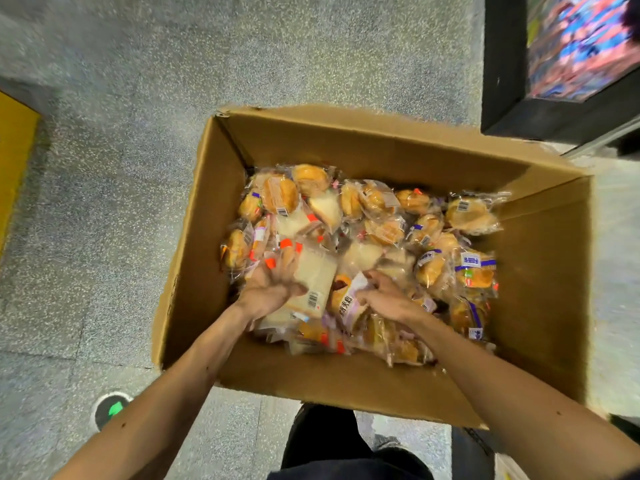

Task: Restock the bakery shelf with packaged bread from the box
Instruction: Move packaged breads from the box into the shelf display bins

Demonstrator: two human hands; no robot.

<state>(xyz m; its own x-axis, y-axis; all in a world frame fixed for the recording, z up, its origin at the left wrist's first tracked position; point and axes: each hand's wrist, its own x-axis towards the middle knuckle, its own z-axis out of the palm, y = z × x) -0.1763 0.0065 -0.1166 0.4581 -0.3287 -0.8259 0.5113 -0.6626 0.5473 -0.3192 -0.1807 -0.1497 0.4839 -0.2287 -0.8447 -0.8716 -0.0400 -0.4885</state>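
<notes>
An open cardboard box point(540, 306) stands on the floor below me, holding several clear packets of buns and sliced bread. My left hand point(268, 289) grips a packet of white sliced bread point(317, 275) near the box's front left, thumb across its face. My right hand point(386, 294) pinches a pale pink-labelled packet point(349, 301) beside it. Round buns with purple labels point(474, 268) lie at the right. The bakery shelf is not in view.
Grey speckled floor surrounds the box. A black-framed display point(502, 64) with colourful goods stands at the top right. A yellow edge point(14, 150) shows at the left. My dark trouser legs point(325, 441) are right below the box's near wall.
</notes>
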